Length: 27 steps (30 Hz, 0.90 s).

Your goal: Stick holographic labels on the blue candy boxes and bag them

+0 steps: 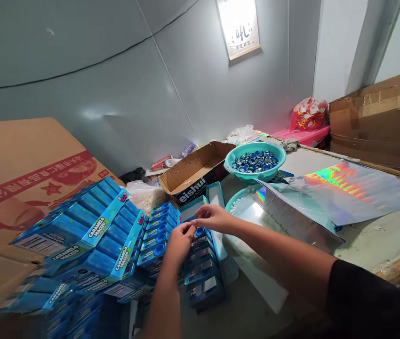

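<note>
My left hand [181, 238] is closed in a pinch above a row of small blue boxes [203, 266]. Close against its fingertips, my right hand [214, 219] curves inward with thumb and finger brought together. Whatever lies between the fingertips is too small or hidden to make out. A round blue piece [199, 231] shows on the box just below the hands. Left of them stands another row of blue boxes [156, 240] with round blue pieces on their fronts. A pale blue tray [216, 193] lies behind the right hand.
Stacked blue candy cartons [94, 235] and a big cardboard box [27, 165] stand left. Behind are an open carton [200, 174] and a turquoise basin [230, 165] of shiny blue pieces. Clear sheets [292, 212] and a holographic sheet [365, 193] lie to the right.
</note>
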Each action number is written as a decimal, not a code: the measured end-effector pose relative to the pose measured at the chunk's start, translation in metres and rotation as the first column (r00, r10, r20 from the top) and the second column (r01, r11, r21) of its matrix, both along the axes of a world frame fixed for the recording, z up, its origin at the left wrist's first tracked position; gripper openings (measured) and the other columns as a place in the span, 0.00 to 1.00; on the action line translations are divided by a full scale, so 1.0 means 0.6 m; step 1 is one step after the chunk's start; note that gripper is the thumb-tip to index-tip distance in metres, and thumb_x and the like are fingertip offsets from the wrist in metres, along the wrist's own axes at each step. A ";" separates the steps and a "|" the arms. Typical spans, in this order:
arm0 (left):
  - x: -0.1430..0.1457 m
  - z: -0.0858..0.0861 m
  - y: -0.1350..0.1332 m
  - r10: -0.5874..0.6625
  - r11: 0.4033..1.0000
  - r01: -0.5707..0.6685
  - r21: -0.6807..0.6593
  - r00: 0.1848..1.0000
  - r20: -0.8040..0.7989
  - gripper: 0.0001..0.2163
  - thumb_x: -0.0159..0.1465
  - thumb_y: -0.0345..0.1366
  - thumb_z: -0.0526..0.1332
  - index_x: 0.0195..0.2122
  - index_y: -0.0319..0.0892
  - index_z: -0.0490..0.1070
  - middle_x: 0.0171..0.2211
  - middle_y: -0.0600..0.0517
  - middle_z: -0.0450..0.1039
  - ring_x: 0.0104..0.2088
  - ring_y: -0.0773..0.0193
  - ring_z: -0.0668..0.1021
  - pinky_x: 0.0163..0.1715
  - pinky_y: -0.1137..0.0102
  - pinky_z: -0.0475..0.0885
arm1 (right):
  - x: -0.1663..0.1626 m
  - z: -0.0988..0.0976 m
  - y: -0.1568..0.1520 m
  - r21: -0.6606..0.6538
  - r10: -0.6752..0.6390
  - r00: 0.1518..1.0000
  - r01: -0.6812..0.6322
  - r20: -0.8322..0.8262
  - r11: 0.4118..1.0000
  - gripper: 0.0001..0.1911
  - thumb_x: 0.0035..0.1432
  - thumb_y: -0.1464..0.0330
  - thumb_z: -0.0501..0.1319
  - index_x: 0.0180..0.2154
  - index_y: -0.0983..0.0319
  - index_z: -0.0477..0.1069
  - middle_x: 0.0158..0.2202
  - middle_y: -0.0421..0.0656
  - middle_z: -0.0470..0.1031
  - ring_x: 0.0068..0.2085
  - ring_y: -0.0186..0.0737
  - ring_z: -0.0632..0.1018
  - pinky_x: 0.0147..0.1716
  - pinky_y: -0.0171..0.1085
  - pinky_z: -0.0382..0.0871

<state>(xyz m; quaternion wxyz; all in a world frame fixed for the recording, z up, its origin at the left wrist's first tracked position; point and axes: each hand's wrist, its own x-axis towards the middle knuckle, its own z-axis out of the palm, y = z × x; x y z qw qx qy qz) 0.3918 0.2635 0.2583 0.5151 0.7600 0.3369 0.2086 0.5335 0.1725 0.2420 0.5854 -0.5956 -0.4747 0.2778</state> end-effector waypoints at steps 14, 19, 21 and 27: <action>0.000 -0.019 -0.001 0.105 0.989 -0.092 0.114 0.987 -0.117 0.26 0.60 0.45 0.60 0.57 0.36 0.65 0.23 0.57 0.70 0.21 0.65 0.70 0.23 0.71 0.66 | 0.003 -0.025 0.014 -0.056 -0.115 0.986 0.122 0.119 0.991 0.04 0.52 0.78 0.65 0.30 0.66 0.78 0.22 0.37 0.72 0.26 0.32 0.70 0.26 0.31 0.59; 0.010 -0.015 -0.004 0.232 0.940 -0.166 0.299 0.952 -0.200 0.24 0.62 0.39 0.62 0.59 0.38 0.61 0.27 0.54 0.75 0.25 0.61 0.75 0.28 0.69 0.66 | 0.003 -0.038 0.020 -0.090 -0.150 0.984 0.159 0.100 0.983 0.04 0.50 0.77 0.65 0.31 0.67 0.79 0.21 0.37 0.72 0.25 0.33 0.73 0.25 0.31 0.61; 0.014 -0.006 -0.002 0.242 0.929 -0.157 0.335 0.942 -0.231 0.23 0.62 0.38 0.63 0.57 0.39 0.63 0.28 0.53 0.77 0.25 0.61 0.76 0.28 0.69 0.66 | 0.003 -0.040 0.020 -0.094 -0.166 0.982 0.175 0.094 0.980 0.05 0.50 0.77 0.65 0.32 0.67 0.79 0.21 0.38 0.73 0.25 0.33 0.73 0.24 0.30 0.61; 0.016 0.017 0.007 0.193 0.930 -0.077 0.359 0.934 -0.300 0.15 0.62 0.37 0.64 0.50 0.41 0.70 0.31 0.51 0.79 0.26 0.63 0.78 0.27 0.72 0.65 | 0.007 -0.031 0.015 -0.068 -0.218 0.971 0.225 0.099 0.972 0.07 0.51 0.77 0.64 0.34 0.66 0.79 0.25 0.40 0.76 0.27 0.33 0.74 0.25 0.30 0.63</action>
